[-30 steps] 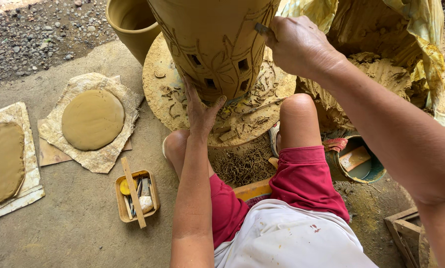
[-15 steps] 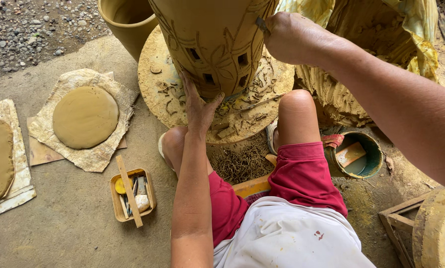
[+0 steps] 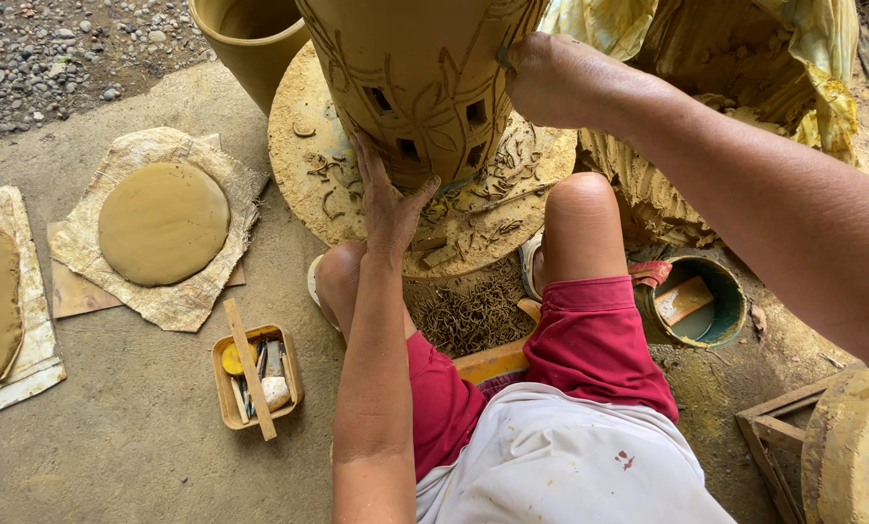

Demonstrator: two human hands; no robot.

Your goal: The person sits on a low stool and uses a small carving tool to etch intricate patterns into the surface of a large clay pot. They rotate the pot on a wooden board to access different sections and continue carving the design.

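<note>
Beside the left knee, a small tool box [image 3: 256, 378] of sticks; left hand [image 3: 388, 199] fingers spread open against the carved clay pot [image 3: 420, 78].

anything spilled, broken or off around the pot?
Nothing broken. Clay shavings litter the round board under the carved clay pot, and more lie heaped on the ground below. A wooden stick lies askew across the small tool box.

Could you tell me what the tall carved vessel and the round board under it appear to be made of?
The vessel looks like unfired clay: matte tan, with cut windows and incised lines. The round board beneath seems wooden, though clay smears and trimmings hide most of its surface.
</note>
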